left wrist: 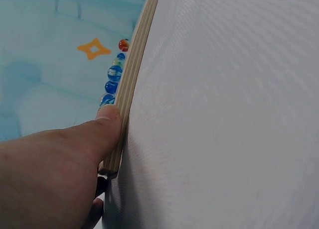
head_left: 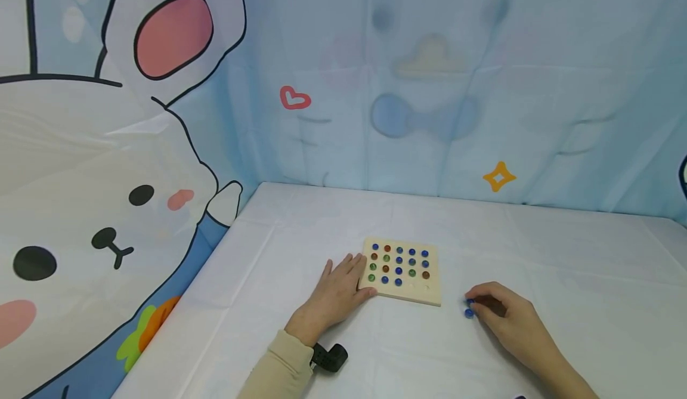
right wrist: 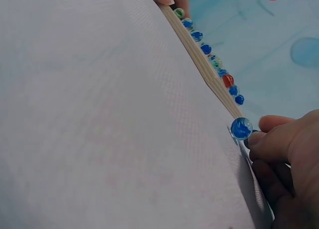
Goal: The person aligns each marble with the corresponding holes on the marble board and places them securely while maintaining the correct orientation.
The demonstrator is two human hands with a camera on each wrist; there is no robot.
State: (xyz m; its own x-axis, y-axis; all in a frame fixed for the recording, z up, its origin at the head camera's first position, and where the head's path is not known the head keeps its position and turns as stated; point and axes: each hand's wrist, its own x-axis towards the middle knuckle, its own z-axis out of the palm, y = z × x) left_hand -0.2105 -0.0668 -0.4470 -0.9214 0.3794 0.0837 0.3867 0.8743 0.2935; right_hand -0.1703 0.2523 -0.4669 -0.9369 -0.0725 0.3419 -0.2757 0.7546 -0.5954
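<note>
A square wooden board bears rows of blue, green and reddish-brown glass marbles; two hollows at its near right corner hold none. My left hand rests at the board's left side with fingers extended, and its thumb presses against the near edge. To the right of the board, my right hand pinches a blue marble between thumb and forefinger, low over the table; the fingers partly hide it. Right beside those fingertips lies another blue marble on the white cloth.
A white cloth covers the table. Behind it hangs a light blue curtain with printed shapes, and a large cartoon animal print fills the left side. A black strapped device sits at my left wrist.
</note>
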